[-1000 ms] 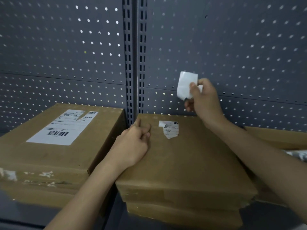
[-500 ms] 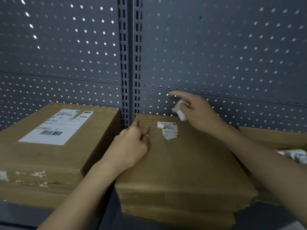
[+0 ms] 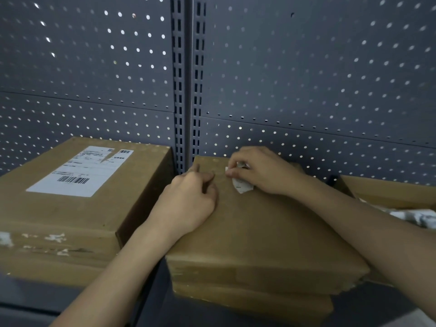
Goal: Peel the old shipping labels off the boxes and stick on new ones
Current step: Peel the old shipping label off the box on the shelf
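A brown cardboard box (image 3: 264,232) lies in the middle, on top of a second box. A torn white scrap of old label (image 3: 241,187) sticks to its far top face. My right hand (image 3: 262,171) is down on that scrap, fingers curled and pinching its upper edge; a bit of peeled white paper shows inside the fingers. My left hand (image 3: 188,204) rests on the box's far left corner with fingers curled, holding nothing that I can see. To the left lies another brown box (image 3: 70,220) with a whole white barcode label (image 3: 80,172).
A grey perforated back panel (image 3: 306,79) with a slotted upright (image 3: 188,90) closes the shelf behind. An open carton (image 3: 387,194) with crumpled white paper (image 3: 417,217) stands at the right. A narrow gap separates the two boxes.
My right hand came down from holding a peeled label piece up in the air onto the scrap left on the box. My left hand stayed on the box.
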A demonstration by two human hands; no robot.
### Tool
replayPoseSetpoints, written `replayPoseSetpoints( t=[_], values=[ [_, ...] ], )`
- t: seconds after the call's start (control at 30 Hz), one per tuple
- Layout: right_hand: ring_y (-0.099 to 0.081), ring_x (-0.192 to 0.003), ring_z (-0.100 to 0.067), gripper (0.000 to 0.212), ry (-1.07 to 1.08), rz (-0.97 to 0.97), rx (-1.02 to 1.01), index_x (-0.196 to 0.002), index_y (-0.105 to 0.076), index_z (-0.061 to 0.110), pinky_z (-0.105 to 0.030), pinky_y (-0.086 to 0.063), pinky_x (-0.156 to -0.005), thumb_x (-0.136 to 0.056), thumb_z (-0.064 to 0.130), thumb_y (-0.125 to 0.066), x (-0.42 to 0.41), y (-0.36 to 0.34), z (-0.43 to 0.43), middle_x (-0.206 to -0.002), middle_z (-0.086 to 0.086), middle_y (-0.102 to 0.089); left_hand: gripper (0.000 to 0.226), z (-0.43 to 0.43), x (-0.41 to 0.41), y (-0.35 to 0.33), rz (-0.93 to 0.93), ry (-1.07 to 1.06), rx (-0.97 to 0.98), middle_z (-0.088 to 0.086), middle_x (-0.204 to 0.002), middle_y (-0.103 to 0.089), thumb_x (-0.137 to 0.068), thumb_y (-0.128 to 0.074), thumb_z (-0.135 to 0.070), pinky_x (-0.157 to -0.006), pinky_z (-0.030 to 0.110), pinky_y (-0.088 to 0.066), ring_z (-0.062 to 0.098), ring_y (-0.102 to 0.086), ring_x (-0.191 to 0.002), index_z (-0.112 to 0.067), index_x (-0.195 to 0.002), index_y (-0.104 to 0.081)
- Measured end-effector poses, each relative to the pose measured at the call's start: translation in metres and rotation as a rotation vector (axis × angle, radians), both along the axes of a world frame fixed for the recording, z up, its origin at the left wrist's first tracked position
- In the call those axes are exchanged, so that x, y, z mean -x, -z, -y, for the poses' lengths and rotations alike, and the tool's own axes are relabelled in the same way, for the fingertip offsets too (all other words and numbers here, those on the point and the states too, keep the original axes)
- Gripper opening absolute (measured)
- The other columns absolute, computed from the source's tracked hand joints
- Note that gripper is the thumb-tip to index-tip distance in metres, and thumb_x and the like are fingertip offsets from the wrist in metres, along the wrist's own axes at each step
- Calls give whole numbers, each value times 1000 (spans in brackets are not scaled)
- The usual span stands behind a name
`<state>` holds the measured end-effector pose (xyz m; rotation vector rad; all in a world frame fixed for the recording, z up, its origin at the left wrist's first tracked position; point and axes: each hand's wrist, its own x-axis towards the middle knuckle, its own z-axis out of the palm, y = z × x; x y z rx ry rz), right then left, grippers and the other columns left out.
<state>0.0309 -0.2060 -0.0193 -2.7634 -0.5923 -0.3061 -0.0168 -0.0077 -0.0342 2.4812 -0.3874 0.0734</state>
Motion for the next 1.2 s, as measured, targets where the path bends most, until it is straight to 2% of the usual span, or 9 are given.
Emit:
replayPoseSetpoints(
  t=[0.1,0.33,0.47,0.57,0.7,0.8,0.9,1.0,1.2],
  values=[
    [-51,-70,0,14,110,27,-177,-83,-60,26,-29,-36,-62,-95,31,-57,-2,2,3,-75,12,-56,45,0,0,0,-7,-6,-2,-1,-161,-21,-97,-45,-35,-114,34,-25,26,-26,-145,-34,-142,-46],
    [-67,-66,-23,13,268,-26,-652,-90,-56,14,-31,-52,-53,-99,20,-51,-5,0,13,-79,-9,-68,44,-1,-1,2,-9,0,12,-1,-160,-22,-96,-46,-34,-114,33,-26,26,-29,-144,-33,-140,-49],
    [-71,-78,-20,7,248,4,-841,-100,-57,12,-35,-60,-58,-97,12,-50,0,-1,20,-94,-11,-64,45,0,-3,2,-10,-9,11,0,-159,-27,-94,-48,-36,-114,36,-28,26,-31,-143,-32,-138,-51],
    [-69,-81,-19,35,187,26,-783,-125,-56,23,-35,-61,-66,-97,5,-47,6,-2,24,-92,-7,-65,42,-1,-5,-1,-15,-22,18,0,-145,-48,-91,-52,-37,-107,34,-37,25,-44,-134,-30,-132,-57],
    [-67,-66,-16,30,203,48,-600,-105,-67,21,-41,-60,-71,-98,9,-40,18,-1,30,-69,-2,-60,30,4,-7,-9,25,-37,-21,1,-119,-61,-88,-54,-36,-94,37,-47,26,-56,-113,-26,-115,-64],
    [-58,-57,-7,22,166,9,-471,-95,-68,25,-34,-53,-65,-99,20,-47,31,-7,35,-65,-3,-60,29,11,-11,-10,61,-6,-34,0,-122,-55,-89,-55,-35,-96,39,-45,23,-50,-117,-23,-116,-61],
    [-63,-76,-16,12,35,-76,-330,-96,-68,32,-42,-53,-74,-94,37,-58,38,-10,42,-83,-2,-66,36,16,-15,-7,63,55,-32,-1,-131,-52,-93,-53,-34,-103,40,-41,22,-43,-126,-24,-127,-56],
    [-63,-93,-12,13,-53,-80,-191,-102,-71,28,-42,-51,-84,-91,31,-65,39,-10,44,-97,6,-69,37,17,-17,-1,71,61,-23,-1,-132,-50,-96,-50,-35,-102,37,-39,20,-43,-125,-24,-131,-52],
    [-58,-87,-4,16,-178,-103,3,-106,-73,26,-24,-46,-83,-93,27,-64,37,-14,42,-93,13,-62,33,14,-20,6,107,62,-26,-4,-129,-49,-97,-49,-35,-92,27,-33,18,-43,-123,-26,-128,-52]
  ],
)
